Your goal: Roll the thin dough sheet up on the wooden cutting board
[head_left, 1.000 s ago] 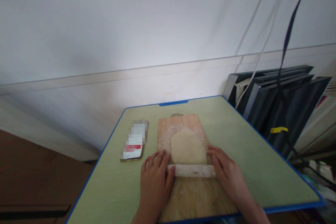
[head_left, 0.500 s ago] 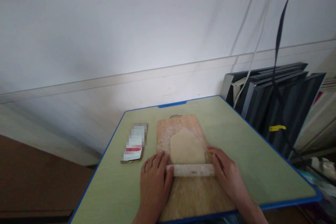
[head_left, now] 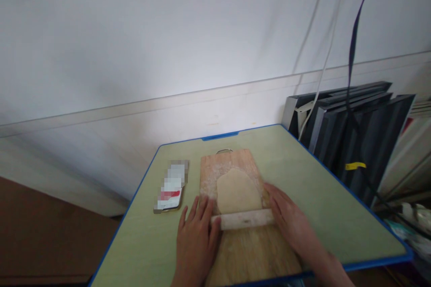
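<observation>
A pale wooden rolling pin lies crosswise on a floury wooden cutting board. My left hand covers its left end, fingers spread forward over it and thumb along the near side. Over the right end rests my right hand, its fingers close together and reaching past the pin; their tips are blurred. Just beyond the pin is a flat, roughly rounded sheet of dough, its near edge touching the pin.
The board lies on a light green table with a blue edge. Left of the board is a phone, its screen pixelated. Dark flat panels lean against the wall at the right, where a black strap and white cable hang.
The pin's right end sits a little farther forward, so the pin is slightly tilted. My left fingers are spread wider. The whole view has shifted slightly.
</observation>
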The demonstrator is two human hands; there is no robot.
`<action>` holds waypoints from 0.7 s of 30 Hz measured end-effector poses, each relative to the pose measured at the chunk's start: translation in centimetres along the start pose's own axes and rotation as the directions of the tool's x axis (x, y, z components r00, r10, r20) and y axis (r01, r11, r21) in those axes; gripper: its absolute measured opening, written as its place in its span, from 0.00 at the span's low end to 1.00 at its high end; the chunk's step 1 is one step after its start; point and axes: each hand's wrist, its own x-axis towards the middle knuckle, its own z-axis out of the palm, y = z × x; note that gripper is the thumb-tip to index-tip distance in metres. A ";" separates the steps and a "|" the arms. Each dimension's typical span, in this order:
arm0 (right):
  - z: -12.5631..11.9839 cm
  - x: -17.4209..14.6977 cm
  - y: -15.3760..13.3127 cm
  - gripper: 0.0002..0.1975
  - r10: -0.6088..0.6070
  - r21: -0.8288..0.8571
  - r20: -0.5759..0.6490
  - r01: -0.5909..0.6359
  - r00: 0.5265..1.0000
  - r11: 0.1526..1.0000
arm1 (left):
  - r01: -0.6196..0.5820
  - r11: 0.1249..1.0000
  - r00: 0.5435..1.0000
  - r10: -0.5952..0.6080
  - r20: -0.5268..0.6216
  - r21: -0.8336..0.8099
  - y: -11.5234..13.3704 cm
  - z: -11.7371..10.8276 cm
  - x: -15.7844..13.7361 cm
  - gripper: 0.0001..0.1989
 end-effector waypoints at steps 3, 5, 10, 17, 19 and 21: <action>0.2 1.9 0.2 0.19 -0.065 -0.083 0.025 0.067 0.998 0.994 | 0.014 1.000 0.999 -0.014 0.032 -0.002 0.0 -0.1 0.9 0.18; 0.5 3.7 0.3 0.20 -0.087 -0.138 0.046 0.093 0.995 0.986 | 0.019 1.000 0.999 -0.019 0.045 -0.004 0.1 -0.2 1.3 0.18; 1.8 8.8 -0.1 0.21 -0.102 -0.238 0.179 0.144 0.979 0.961 | 0.063 0.998 0.996 -0.062 0.059 -0.016 0.4 -0.4 1.4 0.19; 3.0 10.8 -0.1 0.15 -0.153 -0.219 0.222 0.202 0.963 0.955 | 0.109 0.993 0.983 -0.102 0.152 -0.036 0.8 -0.9 1.1 0.20; 2.3 9.4 0.2 0.16 -0.180 -0.215 0.228 0.230 0.957 0.949 | 0.115 0.993 0.979 -0.106 0.175 -0.038 0.9 -1.0 1.0 0.20; 1.3 7.3 0.5 0.18 -0.213 -0.222 0.218 0.261 0.952 0.939 | 0.115 0.993 0.977 -0.106 0.187 -0.037 0.9 -1.0 1.0 0.21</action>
